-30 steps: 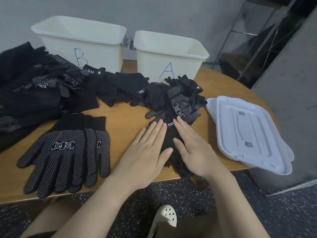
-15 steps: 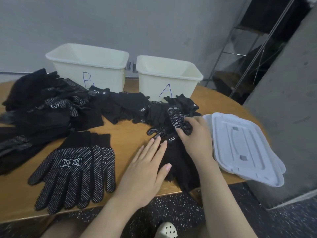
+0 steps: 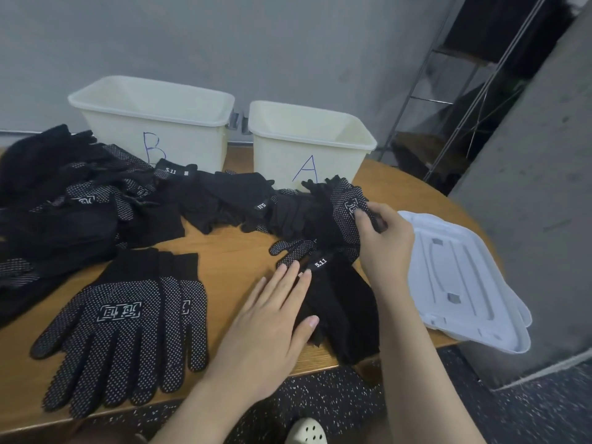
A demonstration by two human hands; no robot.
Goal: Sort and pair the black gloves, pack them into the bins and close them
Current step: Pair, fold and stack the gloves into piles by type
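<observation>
Right hand [image 3: 382,241] fingers pinch a dotted glove [image 3: 347,209] in the pile by bin A [image 3: 307,145]; left hand [image 3: 272,318] lies flat, fingers straight, on the plain 5.11 glove [image 3: 339,302] at the surface's near edge. Risk: the lift drags tangled neighbours or shifts the 5.11 glove. Its long axis runs near-to-far, cuff pointing away.

Two open cream bins, B [image 3: 153,123] at 11 o'clock and A [image 3: 307,139] at 12. Black gloves [image 3: 96,200] sprawled before them; a dotted pair [image 3: 125,328] lay flat at 8 o'clock; white lids [image 3: 461,277] stacked at 3 o'clock.
</observation>
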